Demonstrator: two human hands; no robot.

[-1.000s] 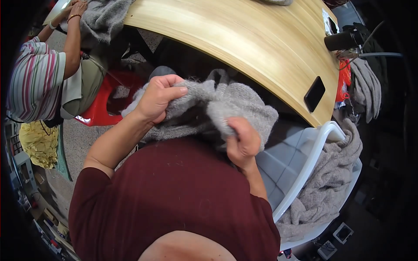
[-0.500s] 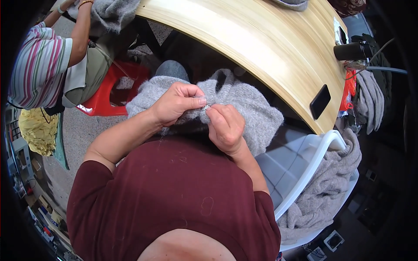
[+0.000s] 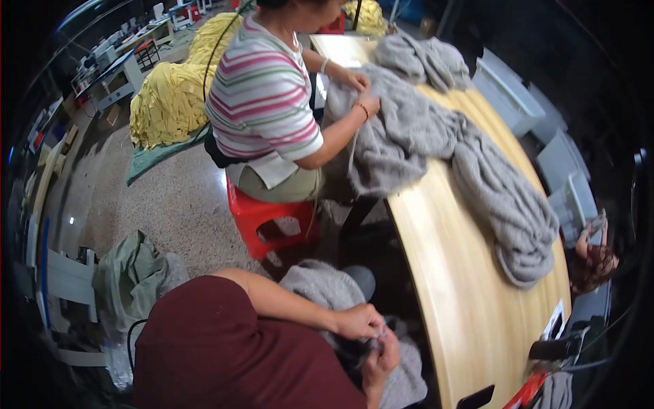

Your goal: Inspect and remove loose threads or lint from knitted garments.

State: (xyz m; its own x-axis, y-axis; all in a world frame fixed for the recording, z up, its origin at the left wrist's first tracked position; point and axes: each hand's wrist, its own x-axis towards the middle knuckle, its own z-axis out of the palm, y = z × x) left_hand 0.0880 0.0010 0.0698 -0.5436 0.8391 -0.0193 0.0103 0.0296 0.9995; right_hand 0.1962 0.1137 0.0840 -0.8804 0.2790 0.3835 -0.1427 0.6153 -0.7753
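Over my lap lies a fuzzy grey knit garment, partly hidden under my arms. My left hand is closed, thumb and fingers pinching at the garment. Against its fingertips, my right hand is closed in a pinch too. Something small and pale sits between the two hands' fingertips, too blurred to name. Both hands are just left of the table edge, low in the view.
A wooden table curves along my right, bearing more grey knitwear and a black phone. Ahead, a co-worker on a red stool handles grey knitwear. Yellow strips are piled at the left; grey bins stand beyond the table.
The view has swung left and up, bringing the co-worker and more of the table into sight. My hands stay together at the garment; the sparkly bit between them is now blurred.
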